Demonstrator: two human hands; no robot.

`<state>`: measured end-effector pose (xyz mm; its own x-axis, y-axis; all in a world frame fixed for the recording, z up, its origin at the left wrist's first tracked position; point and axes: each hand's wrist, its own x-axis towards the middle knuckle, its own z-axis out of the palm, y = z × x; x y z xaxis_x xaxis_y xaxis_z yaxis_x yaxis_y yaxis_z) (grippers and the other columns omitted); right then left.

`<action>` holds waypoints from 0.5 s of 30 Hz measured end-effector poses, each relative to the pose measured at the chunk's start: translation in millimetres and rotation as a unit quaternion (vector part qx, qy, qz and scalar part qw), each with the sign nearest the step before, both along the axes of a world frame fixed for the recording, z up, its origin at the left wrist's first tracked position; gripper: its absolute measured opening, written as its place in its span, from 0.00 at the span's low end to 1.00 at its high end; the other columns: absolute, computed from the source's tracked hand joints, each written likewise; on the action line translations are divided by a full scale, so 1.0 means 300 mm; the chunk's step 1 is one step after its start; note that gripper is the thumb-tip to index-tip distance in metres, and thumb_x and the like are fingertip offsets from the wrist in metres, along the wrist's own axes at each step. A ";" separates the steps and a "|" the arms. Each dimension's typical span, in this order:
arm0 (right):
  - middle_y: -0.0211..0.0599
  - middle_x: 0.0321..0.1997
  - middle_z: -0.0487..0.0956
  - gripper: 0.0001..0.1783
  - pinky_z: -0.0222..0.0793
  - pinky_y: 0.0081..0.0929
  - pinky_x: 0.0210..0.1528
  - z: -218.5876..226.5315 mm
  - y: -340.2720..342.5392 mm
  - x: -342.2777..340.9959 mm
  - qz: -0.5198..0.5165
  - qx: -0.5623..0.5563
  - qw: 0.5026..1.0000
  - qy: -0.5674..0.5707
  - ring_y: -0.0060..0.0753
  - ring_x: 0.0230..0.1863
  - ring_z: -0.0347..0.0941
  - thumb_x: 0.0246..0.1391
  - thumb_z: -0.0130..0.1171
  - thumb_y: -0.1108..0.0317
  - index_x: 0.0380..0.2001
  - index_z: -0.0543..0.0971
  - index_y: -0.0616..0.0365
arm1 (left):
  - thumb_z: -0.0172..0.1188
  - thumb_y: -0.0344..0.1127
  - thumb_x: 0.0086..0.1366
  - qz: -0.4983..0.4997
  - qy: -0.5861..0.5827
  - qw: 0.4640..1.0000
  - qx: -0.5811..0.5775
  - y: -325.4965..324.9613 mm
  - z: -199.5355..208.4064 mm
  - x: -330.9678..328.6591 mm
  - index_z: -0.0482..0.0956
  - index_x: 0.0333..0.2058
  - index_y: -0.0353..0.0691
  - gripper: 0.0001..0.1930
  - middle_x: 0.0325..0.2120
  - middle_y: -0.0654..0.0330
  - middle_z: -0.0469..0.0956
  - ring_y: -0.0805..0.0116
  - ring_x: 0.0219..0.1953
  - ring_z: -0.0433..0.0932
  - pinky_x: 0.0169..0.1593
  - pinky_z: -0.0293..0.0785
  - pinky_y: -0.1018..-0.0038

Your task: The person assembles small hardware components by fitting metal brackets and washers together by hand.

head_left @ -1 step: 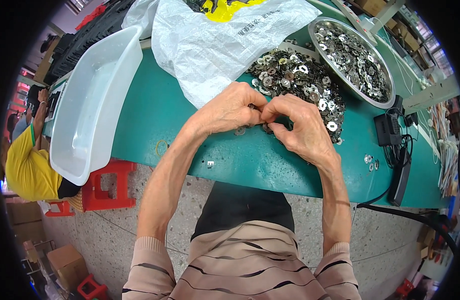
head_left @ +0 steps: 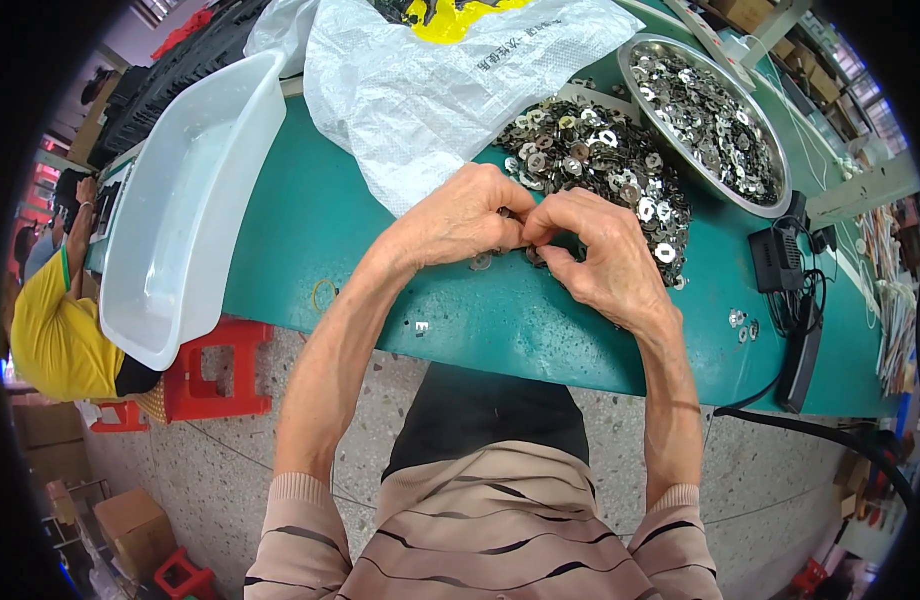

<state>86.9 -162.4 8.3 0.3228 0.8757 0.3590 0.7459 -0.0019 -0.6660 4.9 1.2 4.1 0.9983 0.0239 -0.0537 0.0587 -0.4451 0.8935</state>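
My left hand (head_left: 470,215) and my right hand (head_left: 602,252) meet over the near edge of a pile of small metal pieces (head_left: 605,150). The pieces are flat and washer-like, some bright silver, others dark or brownish. On both hands the thumb and fingers are pinched together, fingertips touching. Whatever is between them is too small and too covered to make out. A loose metal disc (head_left: 480,262) lies on the table just below my left fingers. Beyond the pile at the right, a round steel bowl (head_left: 783,205) holds many more such pieces.
A white plastic tub (head_left: 255,130) stands left on the green table (head_left: 460,310), beside a white woven sack (head_left: 400,90). At right are a black power adapter (head_left: 775,258), its cables and a few loose pieces (head_left: 743,325). A person in yellow (head_left: 65,330) sits far left near a red stool (head_left: 218,375).
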 end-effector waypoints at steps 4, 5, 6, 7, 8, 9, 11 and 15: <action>0.34 0.23 0.75 0.09 0.68 0.32 0.33 -0.001 0.003 -0.004 0.000 0.043 0.998 -0.036 0.37 0.30 0.71 0.34 0.56 0.81 0.24 0.74 0.59 | 0.54 0.26 0.41 0.002 -0.002 1.000 -0.006 0.001 -0.001 0.001 0.79 0.22 0.33 0.08 0.10 0.66 0.68 0.80 0.13 0.63 0.15 0.57 0.80; 0.35 0.22 0.75 0.08 0.68 0.32 0.32 0.001 0.001 -0.004 0.002 0.026 0.999 -0.048 0.37 0.29 0.71 0.34 0.55 0.81 0.23 0.74 0.59 | 0.54 0.26 0.41 0.002 -0.001 1.000 -0.007 -0.002 0.005 0.001 0.79 0.22 0.33 0.08 0.10 0.66 0.68 0.80 0.13 0.63 0.15 0.57 0.80; 0.35 0.21 0.74 0.08 0.67 0.33 0.31 0.002 0.000 -0.004 0.003 0.008 0.998 -0.060 0.37 0.29 0.71 0.34 0.55 0.81 0.23 0.74 0.59 | 0.54 0.27 0.41 0.002 -0.003 1.000 0.008 -0.007 0.014 0.000 0.79 0.22 0.32 0.08 0.10 0.62 0.69 0.78 0.13 0.64 0.17 0.59 0.77; 0.35 0.21 0.74 0.08 0.67 0.33 0.31 0.002 0.000 -0.004 0.003 0.008 0.998 -0.059 0.37 0.29 0.71 0.34 0.55 0.81 0.23 0.74 0.59 | 0.55 0.27 0.41 0.002 -0.005 1.000 0.023 -0.009 0.018 0.000 0.79 0.23 0.31 0.08 0.09 0.59 0.70 0.75 0.13 0.65 0.18 0.61 0.74; 0.35 0.21 0.73 0.08 0.67 0.33 0.31 0.002 0.000 -0.005 0.009 0.001 0.998 -0.056 0.38 0.29 0.71 0.34 0.54 0.81 0.23 0.73 0.60 | 0.55 0.27 0.41 0.002 -0.004 1.000 0.023 -0.007 0.016 0.001 0.79 0.23 0.31 0.08 0.09 0.59 0.70 0.75 0.13 0.65 0.18 0.61 0.74; 0.36 0.21 0.73 0.08 0.67 0.34 0.30 0.003 -0.002 -0.006 0.014 -0.005 0.998 -0.053 0.39 0.28 0.70 0.34 0.53 0.82 0.23 0.73 0.60 | 0.56 0.27 0.41 -0.002 -0.005 1.000 0.031 -0.005 0.014 0.002 0.80 0.23 0.32 0.08 0.09 0.59 0.70 0.75 0.13 0.65 0.18 0.61 0.74; 0.37 0.22 0.73 0.08 0.67 0.35 0.30 0.000 0.001 -0.005 0.018 0.003 0.998 -0.053 0.40 0.28 0.70 0.34 0.52 0.82 0.23 0.72 0.60 | 0.56 0.27 0.42 -0.005 -0.005 0.999 0.039 -0.006 0.009 0.002 0.80 0.23 0.32 0.08 0.09 0.58 0.71 0.75 0.13 0.65 0.18 0.61 0.74; 0.39 0.23 0.72 0.08 0.66 0.36 0.29 -0.008 0.005 -0.006 0.037 0.003 0.998 -0.042 0.42 0.28 0.70 0.34 0.50 0.82 0.23 0.71 0.61 | 0.58 0.29 0.43 -0.002 -0.013 1.000 0.015 -0.007 0.000 0.003 0.80 0.22 0.32 0.07 0.08 0.59 0.69 0.77 0.13 0.64 0.18 0.60 0.75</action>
